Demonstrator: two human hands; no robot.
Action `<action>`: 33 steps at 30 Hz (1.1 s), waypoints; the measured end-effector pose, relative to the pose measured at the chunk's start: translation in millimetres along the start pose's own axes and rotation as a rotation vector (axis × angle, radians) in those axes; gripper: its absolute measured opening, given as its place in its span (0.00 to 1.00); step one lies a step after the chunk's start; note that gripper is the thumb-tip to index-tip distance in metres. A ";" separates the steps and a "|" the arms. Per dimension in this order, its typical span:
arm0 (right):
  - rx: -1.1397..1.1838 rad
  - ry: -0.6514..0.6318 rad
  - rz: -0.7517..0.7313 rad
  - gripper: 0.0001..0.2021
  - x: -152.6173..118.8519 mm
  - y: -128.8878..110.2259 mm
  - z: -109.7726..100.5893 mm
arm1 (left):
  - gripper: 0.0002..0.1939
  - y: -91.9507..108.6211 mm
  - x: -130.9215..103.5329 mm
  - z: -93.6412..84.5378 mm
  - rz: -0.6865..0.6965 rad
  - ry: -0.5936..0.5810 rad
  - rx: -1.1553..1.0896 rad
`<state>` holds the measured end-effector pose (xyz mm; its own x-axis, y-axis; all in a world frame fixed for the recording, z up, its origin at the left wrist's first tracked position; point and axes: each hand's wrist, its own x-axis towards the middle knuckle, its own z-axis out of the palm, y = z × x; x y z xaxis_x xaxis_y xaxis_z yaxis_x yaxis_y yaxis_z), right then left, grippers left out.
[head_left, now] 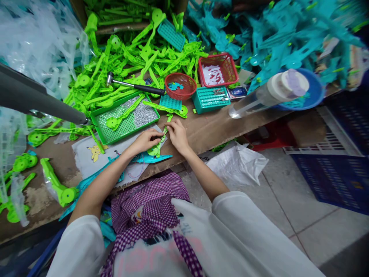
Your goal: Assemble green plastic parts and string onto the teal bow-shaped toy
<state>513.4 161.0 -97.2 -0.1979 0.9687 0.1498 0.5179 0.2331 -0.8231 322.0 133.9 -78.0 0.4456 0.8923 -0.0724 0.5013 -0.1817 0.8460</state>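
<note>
My left hand (147, 139) and my right hand (177, 134) meet at the front of the wooden workbench (219, 125). Both pinch one bright green plastic part (158, 147), a long flat piece with a round end, lying over a teal part (154, 157). The right fingers press its upper end, the left fingers hold its middle. Just behind my hands stands a green perforated tray (100, 117) holding small silver screws (143, 112) and another green part. A hammer (135, 86) rests on the green pile behind the tray.
Heaps of green parts (129, 54) and teal parts (268, 34) fill the bench's back. A round red basket (180, 86), a square red basket (217, 70), a teal tray (210, 99) and a clear bottle (259, 98) stand right. Blue crates (334, 177) sit on the floor.
</note>
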 end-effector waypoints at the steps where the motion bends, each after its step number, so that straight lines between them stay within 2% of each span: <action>1: -0.009 0.045 -0.002 0.11 -3.5 -0.3 2.5 | 0.17 -0.1 -0.1 0.2 0.000 0.004 -0.004; 3: 0.005 0.086 0.027 0.12 -7.5 1.0 5.7 | 0.17 0.3 -0.4 0.1 -0.001 0.005 -0.008; 7: 0.072 0.043 0.071 0.10 -4.4 8.1 5.6 | 0.17 1.2 -0.6 -0.8 -0.012 -0.003 -0.014; 12: 0.101 0.053 0.086 0.12 -4.2 7.1 4.6 | 0.16 2.3 -0.2 -1.4 -0.011 -0.003 -0.020; 18: -0.035 0.146 0.073 0.14 -12.4 -3.9 9.3 | 0.16 1.1 -0.2 -0.1 -0.018 0.001 -0.048; 25: -0.129 0.168 0.166 0.08 -0.6 -6.9 10.9 | 0.16 -0.4 0.3 2.6 -0.023 0.022 -0.069; 33: 0.125 0.073 0.226 0.09 3.8 5.3 2.2 | 0.16 -0.3 -0.2 2.7 -0.034 0.022 -0.082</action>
<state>513.6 165.8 -102.1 -0.0261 0.9996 -0.0098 0.4341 0.0025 -0.9009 323.8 132.7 -79.7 0.4123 0.9065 -0.0913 0.4535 -0.1173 0.8835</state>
